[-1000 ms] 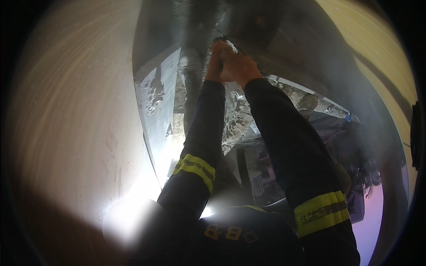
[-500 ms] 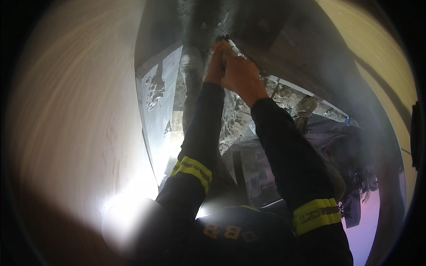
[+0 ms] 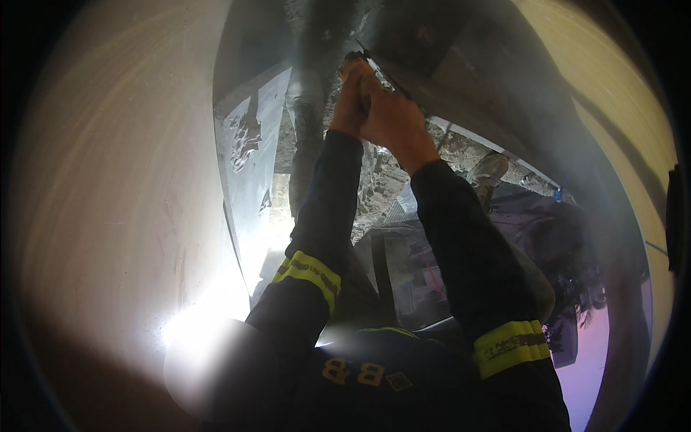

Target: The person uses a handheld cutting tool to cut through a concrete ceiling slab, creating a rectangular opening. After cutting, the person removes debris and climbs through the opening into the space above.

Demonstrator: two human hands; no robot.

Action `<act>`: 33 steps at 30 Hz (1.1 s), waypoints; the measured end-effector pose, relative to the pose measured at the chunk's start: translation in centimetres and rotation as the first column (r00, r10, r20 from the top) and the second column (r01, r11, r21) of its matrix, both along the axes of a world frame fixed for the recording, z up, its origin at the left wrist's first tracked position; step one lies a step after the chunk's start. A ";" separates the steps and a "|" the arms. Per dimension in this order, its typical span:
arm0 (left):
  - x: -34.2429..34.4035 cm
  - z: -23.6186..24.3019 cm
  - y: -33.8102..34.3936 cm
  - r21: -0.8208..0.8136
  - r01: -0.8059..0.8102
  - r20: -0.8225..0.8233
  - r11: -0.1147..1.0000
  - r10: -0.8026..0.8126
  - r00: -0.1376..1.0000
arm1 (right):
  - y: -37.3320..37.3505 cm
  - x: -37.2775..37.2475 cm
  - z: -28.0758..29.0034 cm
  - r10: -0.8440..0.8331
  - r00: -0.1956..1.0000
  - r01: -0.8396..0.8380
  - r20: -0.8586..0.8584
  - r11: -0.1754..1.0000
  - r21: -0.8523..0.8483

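Both my hands are raised together at the upper middle, closed round a dark handheld tool with a thin straight edge or rod. The tool's kind cannot be made out, because my fingers and the dust hide most of it. My left hand wraps its far end, the fingers lit orange. Pressed against it from the right, my right hand has its fingers closed too, though its fingertips are hidden. Dark sleeves with yellow bands cover both arms. Behind the hands lies a dark, dusty surface.
A glaring light shines at the lower left beside a pale wall. Broken, rough rubble shows beyond my arms. A grey panel with smeared patches stands left. To the right are a shoe-like shape and a yellowish curved surface. Dust hangs throughout.
My hands stay closed together on the tool and have barely shifted. The tool's dark, thin part shows a little more above them. The background has moved slightly left and up.
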State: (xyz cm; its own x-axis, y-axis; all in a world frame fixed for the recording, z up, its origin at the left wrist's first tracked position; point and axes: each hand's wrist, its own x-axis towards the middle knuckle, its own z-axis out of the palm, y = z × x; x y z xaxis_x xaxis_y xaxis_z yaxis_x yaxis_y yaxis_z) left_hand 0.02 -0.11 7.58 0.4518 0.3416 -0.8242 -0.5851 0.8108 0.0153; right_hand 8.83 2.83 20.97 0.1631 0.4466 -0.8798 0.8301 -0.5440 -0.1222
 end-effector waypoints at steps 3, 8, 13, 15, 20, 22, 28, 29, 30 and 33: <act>0.2 -2.2 -0.4 -0.013 -0.049 -0.004 0.999 0.049 0.999 | 0.7 -0.2 -0.4 0.023 1.000 -0.023 0.013 1.000 -0.015; 0.0 -5.4 -1.2 0.045 -0.074 0.012 0.996 0.074 0.997 | 0.0 -0.1 -3.0 0.052 0.999 -0.052 0.011 0.998 0.021; -0.4 -5.4 -0.8 -0.032 -0.071 0.067 0.997 0.073 0.995 | 0.2 -0.2 -3.8 0.078 0.996 -0.079 0.046 0.997 0.019; -0.3 -5.3 -0.7 -0.046 -0.068 0.083 0.997 0.072 0.994 | 0.1 -0.2 -4.0 0.088 0.995 -0.089 0.057 0.996 0.010; -0.8 -4.8 -0.9 -0.088 -0.069 0.113 0.994 0.078 0.991 | 0.9 -0.3 -2.4 0.102 0.995 -0.102 0.013 0.993 -0.056; -1.0 -4.4 -1.0 -0.099 -0.076 0.133 0.992 0.089 0.987 | 1.3 -0.7 -0.6 0.072 0.997 -0.071 0.016 0.996 -0.058; -0.4 -0.4 -0.7 -0.127 -0.084 0.183 0.988 0.107 0.977 | 1.3 -0.5 1.9 0.044 0.998 -0.041 0.033 0.996 -0.077; -0.3 0.1 -0.5 -0.138 -0.071 0.169 0.988 0.094 0.981 | 1.0 -0.4 2.0 0.039 0.998 -0.037 0.039 0.998 -0.058; -0.4 0.3 -0.4 -0.146 -0.062 0.151 0.987 0.085 0.985 | 0.7 -0.5 2.0 0.033 0.999 -0.032 0.032 0.999 -0.027; -0.3 0.8 -0.4 -0.204 -0.029 0.077 0.978 0.045 0.996 | 0.2 -0.3 2.1 0.032 0.999 -0.032 0.023 0.999 0.010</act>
